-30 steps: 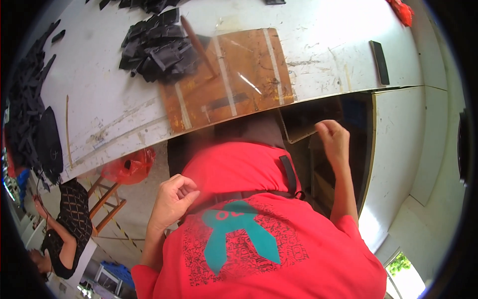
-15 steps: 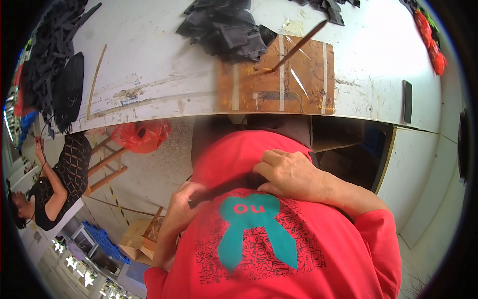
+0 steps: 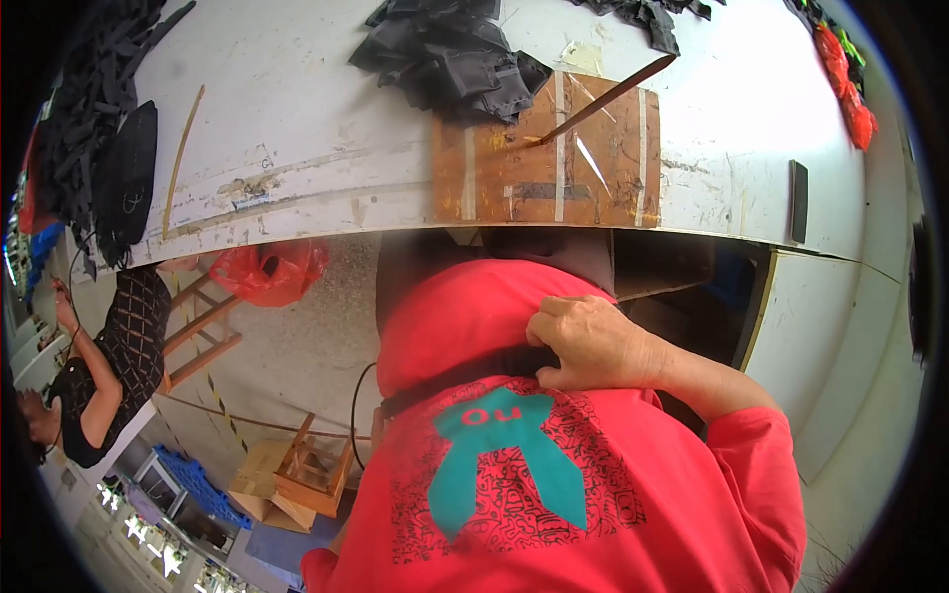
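A black waist strap (image 3: pixel 460 374) crosses the front of my red shirt (image 3: pixel 484 316), which bulges above and below it. My right hand (image 3: pixel 591 341) is closed at the strap's right part, its fingers curled over it and the thumb below. Of my left arm only a little skin shows at the left side of my body. My left hand (image 3: pixel 377 423) is almost wholly hidden there, and its fingers cannot be made out. Close by, a thin black cable (image 3: pixel 356 410) loops out from my left side.
Ahead stands a white table (image 3: pixel 306 148) with a taped brown board (image 3: pixel 603 148), a brown stick (image 3: pixel 613 96) and black fabric pieces (image 3: pixel 445 59). Left are a red plastic bag (image 3: pixel 267 272), a wooden stool (image 3: pixel 314 469), a cardboard box (image 3: pixel 262 484) and another person (image 3: pixel 94 385).
My left hand has gone from the front of my waist to my left side, mostly out of sight. The strap and the cable loop now show. My right hand has shifted slightly right.
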The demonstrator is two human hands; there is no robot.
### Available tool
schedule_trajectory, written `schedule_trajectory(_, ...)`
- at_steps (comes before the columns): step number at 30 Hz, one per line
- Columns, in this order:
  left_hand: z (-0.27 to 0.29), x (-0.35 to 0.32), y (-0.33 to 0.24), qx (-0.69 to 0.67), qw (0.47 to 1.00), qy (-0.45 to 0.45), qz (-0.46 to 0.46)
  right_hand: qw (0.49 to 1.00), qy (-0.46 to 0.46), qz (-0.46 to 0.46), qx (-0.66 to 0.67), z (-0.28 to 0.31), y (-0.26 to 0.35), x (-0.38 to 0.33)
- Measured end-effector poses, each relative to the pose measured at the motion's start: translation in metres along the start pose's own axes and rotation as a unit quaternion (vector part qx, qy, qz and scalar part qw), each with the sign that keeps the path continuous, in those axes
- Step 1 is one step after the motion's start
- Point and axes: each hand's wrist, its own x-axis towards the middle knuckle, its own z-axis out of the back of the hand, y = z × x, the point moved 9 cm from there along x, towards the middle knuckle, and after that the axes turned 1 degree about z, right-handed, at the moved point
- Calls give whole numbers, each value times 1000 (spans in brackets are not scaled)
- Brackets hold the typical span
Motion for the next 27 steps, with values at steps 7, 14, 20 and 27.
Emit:
schedule_trajectory(7, -1, -7, 29, -8, 998, -13, 68, 1000, 18, 9, 3, 0, 1, 4)
schedule_trajectory(14, 1, -10, 41, -4, 994, -15, 106, 970, -6, -66, 233, 11, -34, -17)
schedule_trajectory(20, -6, -17, 46, 2, 990, -17, 140, 712, -157, -221, 648, -8, -95, -88)
schedule_trajectory(27, -9, -23, 55, 20, 983, -9, 183, 855, 132, -389, 316, -144, -140, -193)
